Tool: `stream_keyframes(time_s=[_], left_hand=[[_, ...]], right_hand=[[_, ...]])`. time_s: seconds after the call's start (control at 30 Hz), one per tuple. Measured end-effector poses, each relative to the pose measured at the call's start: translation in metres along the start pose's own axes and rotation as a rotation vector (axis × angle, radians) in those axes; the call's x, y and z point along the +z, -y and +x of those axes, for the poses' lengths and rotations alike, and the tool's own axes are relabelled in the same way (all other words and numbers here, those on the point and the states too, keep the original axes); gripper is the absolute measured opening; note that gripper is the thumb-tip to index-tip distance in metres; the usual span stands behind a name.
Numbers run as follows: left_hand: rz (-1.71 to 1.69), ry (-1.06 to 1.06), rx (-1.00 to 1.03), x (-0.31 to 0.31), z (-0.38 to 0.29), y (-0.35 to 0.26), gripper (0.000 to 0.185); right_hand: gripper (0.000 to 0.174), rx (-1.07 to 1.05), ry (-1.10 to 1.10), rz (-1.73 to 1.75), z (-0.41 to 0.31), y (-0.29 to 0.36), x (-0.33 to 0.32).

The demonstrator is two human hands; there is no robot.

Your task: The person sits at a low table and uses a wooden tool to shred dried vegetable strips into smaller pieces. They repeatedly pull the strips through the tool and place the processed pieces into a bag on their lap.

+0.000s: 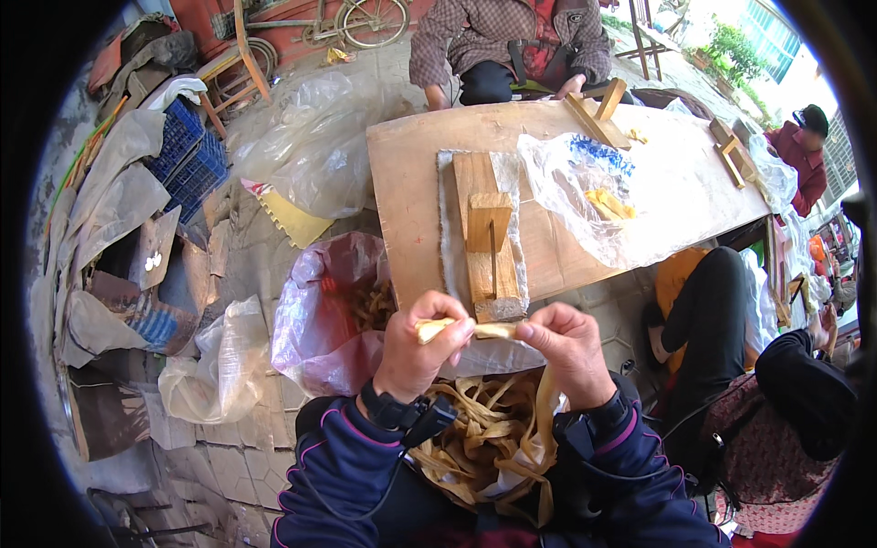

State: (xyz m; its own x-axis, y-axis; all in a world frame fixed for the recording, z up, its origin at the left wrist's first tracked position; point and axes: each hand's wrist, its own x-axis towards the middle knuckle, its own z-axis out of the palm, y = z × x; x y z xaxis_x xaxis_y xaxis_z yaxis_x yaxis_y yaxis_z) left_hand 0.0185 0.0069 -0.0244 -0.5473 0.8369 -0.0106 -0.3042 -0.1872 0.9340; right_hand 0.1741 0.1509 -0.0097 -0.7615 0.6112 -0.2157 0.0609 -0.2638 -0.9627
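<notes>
Between my two hands runs a pale yellowish strip (496,330), bunched into a small roll or fold at its left end. My left hand (426,346) pinches that bunched end between thumb and fingers. The strip's other side is held by my right hand (569,353), and a length of it hangs below that palm. Under both hands, a heap of long tan strips (479,431) lies on my lap, partly on white plastic. Just beyond my fingers stands a wooden block device (490,233) with an upright piece and a thin rod, resting on a grey cloth (449,205).
The wooden table (411,171) carries a clear plastic bag (569,198) with yellow pieces and another wooden device (599,116). A pinkish plastic bag (322,308) of scraps stands at left, near blue crates (185,161). A person (514,48) sits opposite; another's leg (709,301) is at right.
</notes>
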Motion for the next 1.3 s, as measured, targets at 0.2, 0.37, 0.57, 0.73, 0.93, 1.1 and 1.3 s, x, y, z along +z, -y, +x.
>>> stream_keyframes(time_s=[0.2, 0.37, 0.57, 0.73, 0.93, 1.1, 1.3], left_hand=[[0.489, -0.209, 0.208, 0.008, 0.037, 0.022, 0.009], [0.772, -0.243, 0.316, 0.004, 0.041, 0.029, 0.012], [0.755, -0.314, 0.536, 0.015, 0.015, 0.008, 0.014], [0.303, -0.040, -0.157, 0.035, -0.017, 0.003, 0.028], [0.380, 0.898, -0.378, 0.030, -0.017, -0.008, 0.029], [-0.160, 0.627, -0.439, 0.029, -0.022, -0.011, 0.035], [1.170, 0.389, 0.616, 0.008, -0.005, -0.002, 0.043]], right_hand=[[0.017, -0.466, -0.266, -0.549, 0.046, -0.012, 0.006], [0.020, -0.291, -0.363, -0.668, 0.055, -0.019, 0.005], [0.024, -0.586, -0.324, -0.593, 0.014, -0.015, 0.008], [0.018, -0.914, 0.253, -0.671, -0.013, -0.006, 0.019], [0.009, -0.741, 0.187, -0.393, -0.003, 0.008, -0.003], [0.018, -0.447, -0.059, -0.528, -0.008, -0.003, 0.003], [0.028, 0.405, 0.370, -0.119, -0.003, -0.009, 0.010]])
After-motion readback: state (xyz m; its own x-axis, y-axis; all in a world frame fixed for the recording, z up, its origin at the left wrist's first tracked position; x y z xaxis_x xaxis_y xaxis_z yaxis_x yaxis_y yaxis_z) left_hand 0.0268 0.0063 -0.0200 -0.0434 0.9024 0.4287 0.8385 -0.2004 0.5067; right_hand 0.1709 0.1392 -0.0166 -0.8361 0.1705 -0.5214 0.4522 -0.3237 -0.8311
